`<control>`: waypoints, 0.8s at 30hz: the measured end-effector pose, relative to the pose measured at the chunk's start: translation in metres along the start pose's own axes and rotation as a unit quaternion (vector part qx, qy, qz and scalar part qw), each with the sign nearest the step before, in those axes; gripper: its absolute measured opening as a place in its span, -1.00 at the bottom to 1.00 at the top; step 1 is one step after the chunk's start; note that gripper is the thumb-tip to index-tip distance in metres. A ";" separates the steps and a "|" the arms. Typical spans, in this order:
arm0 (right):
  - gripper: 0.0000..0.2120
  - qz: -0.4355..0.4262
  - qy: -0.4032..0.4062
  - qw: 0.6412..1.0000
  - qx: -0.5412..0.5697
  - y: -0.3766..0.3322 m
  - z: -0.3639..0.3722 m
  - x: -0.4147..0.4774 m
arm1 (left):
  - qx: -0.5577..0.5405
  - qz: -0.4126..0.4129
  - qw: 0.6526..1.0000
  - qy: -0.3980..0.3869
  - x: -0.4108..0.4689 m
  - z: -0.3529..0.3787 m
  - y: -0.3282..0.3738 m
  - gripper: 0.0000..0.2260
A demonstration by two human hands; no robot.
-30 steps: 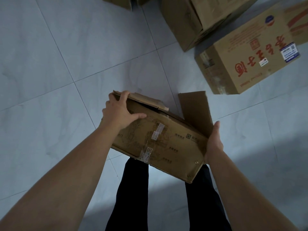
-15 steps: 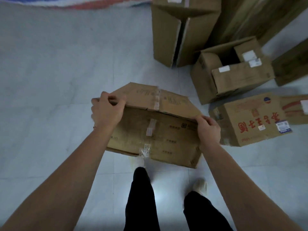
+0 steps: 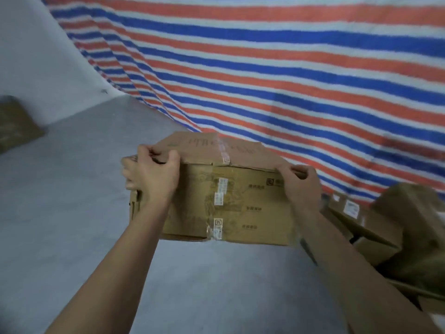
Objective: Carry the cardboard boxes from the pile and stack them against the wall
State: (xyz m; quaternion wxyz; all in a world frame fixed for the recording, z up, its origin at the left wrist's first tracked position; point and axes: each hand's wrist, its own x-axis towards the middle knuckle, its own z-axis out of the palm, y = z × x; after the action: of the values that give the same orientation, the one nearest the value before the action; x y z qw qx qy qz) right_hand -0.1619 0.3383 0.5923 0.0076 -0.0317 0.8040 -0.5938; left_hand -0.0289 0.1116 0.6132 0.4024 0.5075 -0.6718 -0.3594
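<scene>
The person held a cardboard box up off the floor, straight out in front at arm's length, with its long printed side facing the camera and its top flaps folded shut. A strip of clear tape ran over the top of the box and down the middle of the near side, past a few small white labels.

The left hand gripped the box at its upper left corner; the fingers were curled over the top edge and clamped on the cardboard, with the thumb hooked onto the top flap. The right hand gripped the upper right corner, its fingers bent over the top edge and closed on the cardboard there. Both bare forearms reached to the box from below.

Behind the box hung a tarp in red, blue and white stripes. To the right of the box, lower down, lay a heap of other cardboard boxes, some with flaps open and white stickers. Far to the left of the box sat one more brown carton, blurred, at the foot of a pale wall.
</scene>
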 end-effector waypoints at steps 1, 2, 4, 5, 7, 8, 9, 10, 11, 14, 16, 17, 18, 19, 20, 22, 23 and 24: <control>-0.72 -0.018 -0.009 1.000 -0.006 -0.023 0.020 0.001 | -0.013 -0.007 1.000 0.017 0.021 -0.015 0.004 -0.76; -0.73 -0.043 -0.021 0.999 -0.001 -0.054 0.050 0.002 | -0.029 -0.012 0.999 0.041 0.050 -0.038 0.007 -0.77; -0.75 -0.076 -0.034 0.997 0.001 -0.095 0.087 0.001 | -0.035 -0.009 0.997 0.071 0.085 -0.066 0.011 -0.77; -0.75 -0.092 -0.046 0.995 0.008 -0.116 0.113 -0.002 | -0.037 -0.007 0.995 0.098 0.109 -0.085 0.011 -0.77; -0.69 -0.108 -0.053 0.992 0.028 -0.148 0.157 -0.006 | -0.041 -0.002 0.990 0.134 0.145 -0.116 0.014 -0.78; -0.65 -0.113 -0.055 0.991 0.035 -0.160 0.175 -0.008 | -0.042 0.000 0.988 0.147 0.161 -0.128 0.014 -0.78; -0.63 -0.117 -0.061 0.990 0.044 -0.171 0.197 -0.009 | -0.040 0.001 0.986 0.163 0.179 -0.140 0.012 -0.79; -0.62 -0.123 -0.066 0.989 0.049 -0.179 0.217 -0.010 | -0.041 0.006 0.984 0.174 0.194 -0.149 0.010 -0.79; -0.63 -0.130 -0.076 0.987 0.051 -0.186 0.235 -0.009 | -0.037 0.010 0.982 0.184 0.208 -0.156 0.007 -0.79; -0.68 -0.135 -0.112 0.982 0.073 -0.204 0.315 -0.011 | -0.021 0.008 0.975 0.219 0.270 -0.175 -0.021 -0.79; -0.69 -0.136 -0.126 0.979 0.083 -0.213 0.371 -0.008 | -0.010 0.001 0.972 0.233 0.315 -0.181 -0.041 -0.79; -0.70 -0.131 -0.133 0.979 0.082 -0.213 0.391 -0.007 | -0.002 -0.004 0.971 0.240 0.331 -0.182 -0.048 -0.80; -0.71 -0.123 -0.139 0.979 0.084 -0.217 0.426 -0.003 | 0.010 -0.006 0.969 0.249 0.360 -0.183 -0.056 -0.80; -0.72 -0.113 -0.143 0.980 0.085 -0.220 0.455 0.002 | 0.020 -0.004 0.967 0.254 0.383 -0.182 -0.062 -0.80; -0.72 -0.102 -0.150 0.979 0.092 -0.223 0.479 0.006 | 0.028 -0.003 0.967 0.255 0.404 -0.182 -0.066 -0.80; -0.72 -0.086 -0.164 0.978 0.099 -0.236 0.539 0.017 | 0.044 -0.016 0.965 0.258 0.460 -0.183 -0.075 -0.79; -0.72 -0.085 -0.177 0.976 0.098 -0.243 0.563 0.019 | 0.051 -0.023 0.965 0.257 0.482 -0.186 -0.077 -0.79; -0.71 -0.087 -0.189 0.973 0.099 -0.253 0.589 0.020 | 0.055 -0.027 0.963 0.263 0.506 -0.190 -0.081 -0.79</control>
State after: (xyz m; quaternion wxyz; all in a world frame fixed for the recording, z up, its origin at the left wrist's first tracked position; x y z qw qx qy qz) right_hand -0.1424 -0.2988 0.6615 0.1107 -0.2125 0.7195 -0.6519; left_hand 0.0938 -0.4118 0.7096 0.5262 0.6236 -0.5472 -0.1866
